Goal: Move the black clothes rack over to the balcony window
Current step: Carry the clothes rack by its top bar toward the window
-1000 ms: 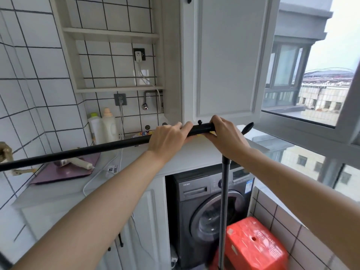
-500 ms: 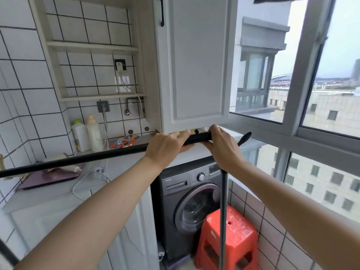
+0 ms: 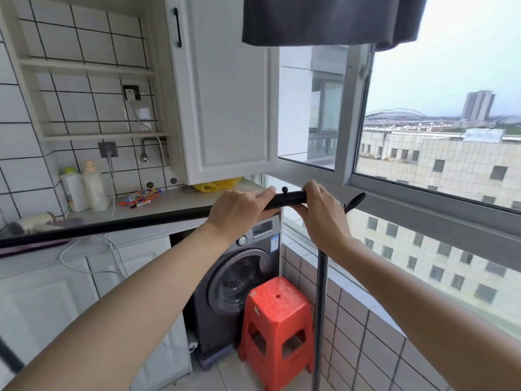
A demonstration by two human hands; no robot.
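The black clothes rack (image 3: 118,225) shows as a long top bar running from the left edge to the centre, with an upright post dropping to the floor near the tiled sill. My left hand (image 3: 239,211) wraps the bar from above. My right hand (image 3: 321,210) grips the bar's end right over the post, beside a small black hook tip. The balcony window (image 3: 439,136) fills the right side, its grey frame just behind my right hand.
A red plastic stool (image 3: 277,328) stands on the floor next to the post, in front of a dark washing machine (image 3: 239,275). A white counter (image 3: 180,201) holds bottles and clutter. A white wall cupboard (image 3: 231,103) and a dark hanging cloth (image 3: 324,21) are overhead.
The view has swung right and back: more window and the whole stool now show, and a dark cloth appears overhead. Both hands keep the same hold on the bar.
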